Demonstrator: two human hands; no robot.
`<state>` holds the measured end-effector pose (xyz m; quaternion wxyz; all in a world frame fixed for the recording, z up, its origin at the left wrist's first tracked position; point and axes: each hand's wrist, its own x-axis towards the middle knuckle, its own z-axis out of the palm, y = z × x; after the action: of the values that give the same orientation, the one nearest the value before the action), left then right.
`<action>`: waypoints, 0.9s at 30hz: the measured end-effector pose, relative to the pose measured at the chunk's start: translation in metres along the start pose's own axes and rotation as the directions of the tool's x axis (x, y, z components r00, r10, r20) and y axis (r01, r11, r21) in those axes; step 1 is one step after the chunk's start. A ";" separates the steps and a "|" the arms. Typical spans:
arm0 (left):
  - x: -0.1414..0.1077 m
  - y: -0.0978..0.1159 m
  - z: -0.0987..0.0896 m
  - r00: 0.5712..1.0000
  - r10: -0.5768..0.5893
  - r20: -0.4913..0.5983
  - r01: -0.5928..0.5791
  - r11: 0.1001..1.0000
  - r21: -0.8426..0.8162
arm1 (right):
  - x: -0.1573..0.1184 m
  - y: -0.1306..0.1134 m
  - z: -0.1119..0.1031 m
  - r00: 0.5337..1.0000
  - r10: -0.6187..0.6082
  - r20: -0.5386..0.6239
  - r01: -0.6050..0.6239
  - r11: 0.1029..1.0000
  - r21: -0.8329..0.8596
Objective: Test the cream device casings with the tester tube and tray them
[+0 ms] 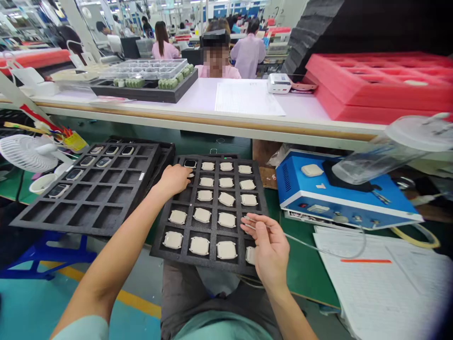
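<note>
A black foam tray (260, 203) lies in front of me, its compartments holding several cream watch-case-shaped pieces (226, 220). One dark-faced piece (190, 163) with a pale frame sits in its far left corner. My left hand (174, 181) is closed at the compartment just nearer than that; a pale edge shows by the fingertips, but what they grip is mostly hidden. Over the tray's right side, my right hand (269, 245) is closed around a thin pen-like tool (252, 219) with a clear hose (307, 243) trailing right. The hand partly covers a cream piece (250, 255) below it.
Another black tray (120, 215) with several dark-faced pieces stands left, near a white fan (30, 153). At right are a blue box (293, 189) carrying a clear cylinder (375, 156), and papers (382, 283). A shelf edge (212, 125) crosses behind; a person faces me beyond.
</note>
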<state>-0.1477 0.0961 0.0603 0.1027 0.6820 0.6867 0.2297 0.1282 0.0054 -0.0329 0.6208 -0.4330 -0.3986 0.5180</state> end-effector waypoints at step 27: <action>-0.127 0.114 0.098 0.905 -0.425 -0.017 0.154 0.365 -0.918 | 0.000 -0.004 0.002 0.953 -0.303 0.023 0.302 0.953 0.030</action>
<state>0.0047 -0.0154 0.0052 0.4023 0.3508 0.5716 0.6232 0.1273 0.0056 -0.0279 0.6929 -0.3515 -0.4616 0.4281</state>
